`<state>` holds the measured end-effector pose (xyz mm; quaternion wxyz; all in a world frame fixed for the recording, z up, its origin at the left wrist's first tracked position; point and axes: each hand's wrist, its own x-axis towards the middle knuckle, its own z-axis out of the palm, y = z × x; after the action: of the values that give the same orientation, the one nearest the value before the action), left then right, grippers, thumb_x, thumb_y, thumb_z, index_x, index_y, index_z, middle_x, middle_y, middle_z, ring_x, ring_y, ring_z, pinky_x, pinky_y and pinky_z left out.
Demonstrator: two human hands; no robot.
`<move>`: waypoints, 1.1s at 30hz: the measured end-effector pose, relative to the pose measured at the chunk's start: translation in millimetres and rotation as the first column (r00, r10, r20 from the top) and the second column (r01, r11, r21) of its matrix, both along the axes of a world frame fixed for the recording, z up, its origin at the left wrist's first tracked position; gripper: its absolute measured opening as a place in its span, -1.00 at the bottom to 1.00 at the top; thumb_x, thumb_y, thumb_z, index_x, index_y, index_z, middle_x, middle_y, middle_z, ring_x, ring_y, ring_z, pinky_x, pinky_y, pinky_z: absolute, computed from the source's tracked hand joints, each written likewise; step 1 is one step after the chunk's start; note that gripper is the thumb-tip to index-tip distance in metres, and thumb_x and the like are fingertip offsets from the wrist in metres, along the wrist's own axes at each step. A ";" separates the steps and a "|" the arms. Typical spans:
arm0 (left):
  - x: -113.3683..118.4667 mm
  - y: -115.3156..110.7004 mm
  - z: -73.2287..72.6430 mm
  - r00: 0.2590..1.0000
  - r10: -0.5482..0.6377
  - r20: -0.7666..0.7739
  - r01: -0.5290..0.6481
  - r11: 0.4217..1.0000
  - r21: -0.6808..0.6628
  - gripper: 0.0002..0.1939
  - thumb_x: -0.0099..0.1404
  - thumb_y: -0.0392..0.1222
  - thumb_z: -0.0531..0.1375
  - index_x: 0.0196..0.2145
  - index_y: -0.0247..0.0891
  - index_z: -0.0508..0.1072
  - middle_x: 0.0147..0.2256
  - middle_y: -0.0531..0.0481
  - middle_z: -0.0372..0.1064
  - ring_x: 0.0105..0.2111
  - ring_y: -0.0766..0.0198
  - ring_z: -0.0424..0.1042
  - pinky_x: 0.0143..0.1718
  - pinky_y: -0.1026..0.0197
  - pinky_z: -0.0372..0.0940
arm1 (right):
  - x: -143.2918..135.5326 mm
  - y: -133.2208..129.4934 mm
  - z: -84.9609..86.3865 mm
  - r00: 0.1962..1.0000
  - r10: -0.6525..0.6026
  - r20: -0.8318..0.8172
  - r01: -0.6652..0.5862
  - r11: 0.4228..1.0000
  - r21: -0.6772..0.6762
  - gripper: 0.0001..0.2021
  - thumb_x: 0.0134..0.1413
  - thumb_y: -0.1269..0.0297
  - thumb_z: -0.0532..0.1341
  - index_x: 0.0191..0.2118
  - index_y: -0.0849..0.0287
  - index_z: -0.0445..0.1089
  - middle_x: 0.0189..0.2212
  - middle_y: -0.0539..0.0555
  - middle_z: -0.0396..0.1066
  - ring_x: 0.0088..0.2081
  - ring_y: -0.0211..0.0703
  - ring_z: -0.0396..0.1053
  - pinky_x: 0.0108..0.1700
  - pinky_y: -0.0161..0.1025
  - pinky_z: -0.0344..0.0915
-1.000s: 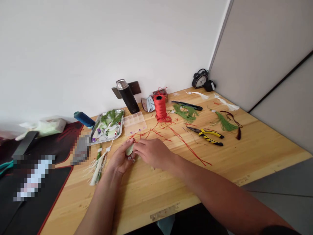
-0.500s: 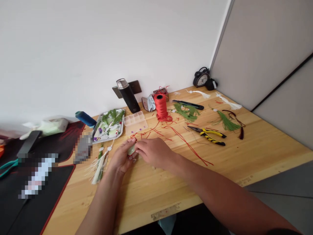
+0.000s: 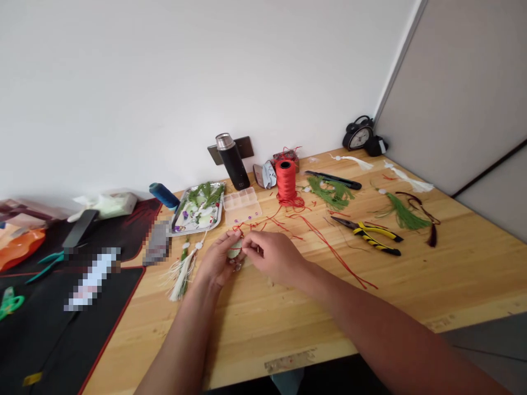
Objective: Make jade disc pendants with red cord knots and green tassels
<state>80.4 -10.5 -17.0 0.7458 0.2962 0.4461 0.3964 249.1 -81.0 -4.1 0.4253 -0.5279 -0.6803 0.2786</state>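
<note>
My left hand [image 3: 218,257] is closed round a pale green, rounded pendant [image 3: 234,252], held just above the table. A thin red cord crosses the pendant's face, and more red shows at its top. Close on the pendant's right, my right hand [image 3: 274,255] is pinched, with the cord running to its fingertips. The fingertips themselves are partly hidden. A small clear or silvery piece [image 3: 236,267] hangs below the left fingers. Loose red cords [image 3: 329,247] lie on the table beyond and to the right.
A red cord spool [image 3: 285,181], black flask [image 3: 234,164] and clear compartment box [image 3: 242,206] stand behind my hands. Left are a foil tray [image 3: 177,224] and tassels [image 3: 181,277]. Pliers [image 3: 370,233], a utility knife [image 3: 337,180] and green tassels [image 3: 405,211] lie right.
The view has swung left, so everything sits further right. My right fingertips have drawn a little away from the pendant, and the red cord across it now shows.
</note>
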 end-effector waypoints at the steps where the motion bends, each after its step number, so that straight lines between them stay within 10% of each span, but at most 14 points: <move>1: -0.8 0.4 -1.6 1.000 -0.002 0.007 0.002 1.000 0.006 -0.69 0.07 -0.25 0.58 -0.38 -0.31 0.52 -0.47 0.10 0.47 -0.52 0.38 0.49 -0.50 0.38 0.44 | -0.2 0.2 -0.2 1.000 -0.001 -0.018 0.001 1.000 -0.009 -0.93 0.30 0.41 0.29 -0.24 0.11 0.50 -0.37 -0.05 0.55 -0.43 -0.25 0.34 -0.31 -0.27 0.09; 21: 3.2 -7.1 6.5 0.997 -0.017 -0.071 0.030 0.981 0.190 -0.60 -0.02 -0.07 0.62 -0.40 -0.27 0.53 -0.47 0.04 0.53 -0.53 0.37 0.44 -0.53 0.38 0.28 | 3.3 13.2 -2.4 0.806 -0.079 -0.586 -0.082 0.967 -0.243 -0.86 0.15 0.19 0.34 -0.26 0.12 0.44 -0.42 -0.04 0.45 -0.42 -0.21 0.38 -0.35 -0.24 0.24; 33: 0.9 -3.9 -4.7 0.966 0.111 -0.234 0.008 0.891 0.454 -0.71 0.12 -0.04 0.55 -0.35 -0.24 0.60 -0.33 0.00 0.59 -0.36 0.27 0.48 -0.28 0.26 0.33 | 0.7 10.7 -3.9 0.808 -0.128 -0.576 -0.119 0.920 -0.372 -0.80 0.11 0.14 0.35 -0.30 0.16 0.46 -0.53 -0.09 0.35 -0.53 -0.29 0.21 -0.45 -0.28 0.11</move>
<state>81.3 -14.4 -21.8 0.5825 0.4972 0.4414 0.4677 249.8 -70.4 -8.0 0.5017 -0.4908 -0.4436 0.5574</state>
